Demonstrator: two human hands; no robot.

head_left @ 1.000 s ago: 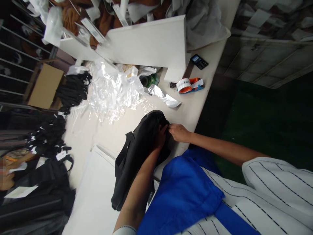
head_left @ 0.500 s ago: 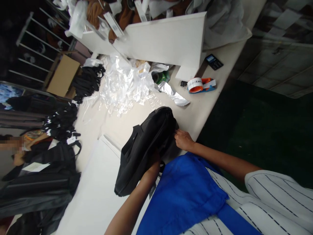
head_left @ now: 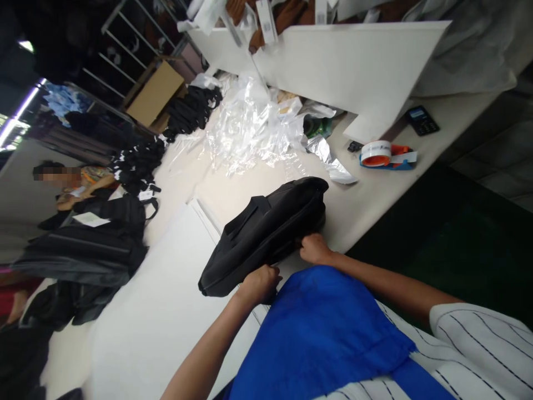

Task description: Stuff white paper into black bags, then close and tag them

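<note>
A black fabric bag [head_left: 260, 236] lies tilted across the table in front of me, with a carry strap on its far side. Curled at the bag's near lower edge is my left hand [head_left: 260, 283], its fingers closed on the black fabric. Further right, my right hand [head_left: 315, 248] is closed too, pinching the bag's near side towards its right end. The exact part under the fingertips of each hand is hidden. Below the bag, a blue apron [head_left: 325, 328] covers my front.
White boards [head_left: 166, 289] lie left of the bag. Beyond are crumpled clear plastic [head_left: 254, 128], a tape dispenser [head_left: 387, 155], a phone [head_left: 422, 120] and an upright white panel [head_left: 345, 66]. More black bags [head_left: 91, 239] and a person [head_left: 85, 183] are at the left.
My left hand has come out from the bag's near side, where it was partly hidden, to its lower edge. The bag now lies flatter, and the camera view has swung left.
</note>
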